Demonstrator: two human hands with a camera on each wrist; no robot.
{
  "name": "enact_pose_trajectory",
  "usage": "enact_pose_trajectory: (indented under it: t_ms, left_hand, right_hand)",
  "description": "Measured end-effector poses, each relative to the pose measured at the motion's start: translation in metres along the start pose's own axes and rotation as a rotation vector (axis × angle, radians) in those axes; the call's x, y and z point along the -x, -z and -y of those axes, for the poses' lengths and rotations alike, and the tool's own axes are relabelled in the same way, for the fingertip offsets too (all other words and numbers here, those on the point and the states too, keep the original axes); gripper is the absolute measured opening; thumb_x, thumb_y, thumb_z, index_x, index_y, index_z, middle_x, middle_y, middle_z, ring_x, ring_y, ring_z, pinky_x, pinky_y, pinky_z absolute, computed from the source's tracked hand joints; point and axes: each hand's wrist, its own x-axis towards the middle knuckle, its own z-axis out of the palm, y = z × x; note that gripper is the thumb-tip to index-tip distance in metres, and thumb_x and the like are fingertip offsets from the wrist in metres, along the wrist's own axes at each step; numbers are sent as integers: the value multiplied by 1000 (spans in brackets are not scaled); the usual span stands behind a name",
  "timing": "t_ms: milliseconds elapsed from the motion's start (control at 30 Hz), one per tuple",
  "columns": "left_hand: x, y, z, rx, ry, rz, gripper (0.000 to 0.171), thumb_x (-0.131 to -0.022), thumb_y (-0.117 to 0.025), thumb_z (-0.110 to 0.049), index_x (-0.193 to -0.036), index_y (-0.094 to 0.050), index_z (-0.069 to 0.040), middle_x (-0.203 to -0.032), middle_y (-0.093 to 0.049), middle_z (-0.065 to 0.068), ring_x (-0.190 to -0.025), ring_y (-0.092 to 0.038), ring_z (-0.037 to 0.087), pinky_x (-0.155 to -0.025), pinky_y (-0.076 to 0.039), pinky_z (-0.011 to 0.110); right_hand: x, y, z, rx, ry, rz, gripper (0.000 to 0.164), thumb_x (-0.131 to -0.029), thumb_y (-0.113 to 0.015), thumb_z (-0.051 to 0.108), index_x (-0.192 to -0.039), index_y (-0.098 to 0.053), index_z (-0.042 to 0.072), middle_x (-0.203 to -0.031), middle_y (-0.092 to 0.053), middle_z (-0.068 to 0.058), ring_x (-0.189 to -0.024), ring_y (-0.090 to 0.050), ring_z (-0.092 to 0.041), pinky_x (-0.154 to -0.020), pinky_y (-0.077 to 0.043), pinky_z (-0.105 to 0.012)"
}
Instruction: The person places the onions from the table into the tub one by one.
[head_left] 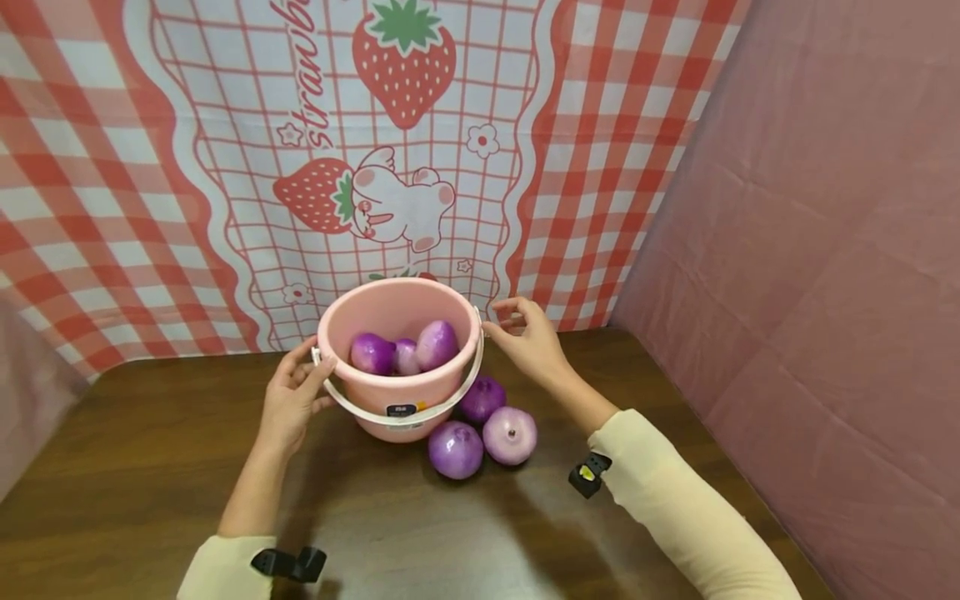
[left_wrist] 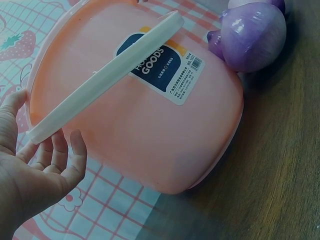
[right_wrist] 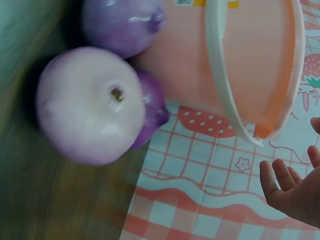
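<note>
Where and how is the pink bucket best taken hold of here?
Probably by opposite sides of its rim, one hand from each side: the left hand is at the left edge, and the right hand could close from the right. The pink bucket is wide, its white handle hangs down in front, and onions crowd its lower right.

The label (left_wrist: 160,75) on the side of the pink bucket (left_wrist: 150,130) bears the word "GOODS" in white capitals on dark blue; the line above it begins with "HO", and the white handle (left_wrist: 100,82) covers the remainder. Near its barcode (left_wrist: 196,63) stands "NO." with digits too small to read surely, and the rows of tiny characters cannot be made out. On the checked cloth (head_left: 615,125) behind, red lettering runs sideways, reading upward as "strawb" before the head view's top edge cuts it off.
</note>
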Motion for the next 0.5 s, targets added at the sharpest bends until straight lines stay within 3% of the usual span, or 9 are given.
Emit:
enact_pose_trajectory:
  t_ms: [300,500]
  left_hand:
    - [2,-4,-5,-8,10,11,55,-90,-62,-17,-140,-38,-8,-86,-60,-9,-71,-60,4,-62,-58,22]
    - [2,-3,-4,-8,10,7,57,-91,-62,-16,-141,-37,-7,-85,-60,-10,-69,-60,4,-62,-58,22]
  right_hand:
    - [15,10,-15,86,71,35,32,-84,-70,24,-109,-60,7,-112,-59,-14,-103,-60,-33,-91,-52,-48]
    - [24,10,-26,133,73,88,32,-83,-71,25,-109,-61,8,-112,-60,-12,-101,-61,-30,-88,-54,-44]
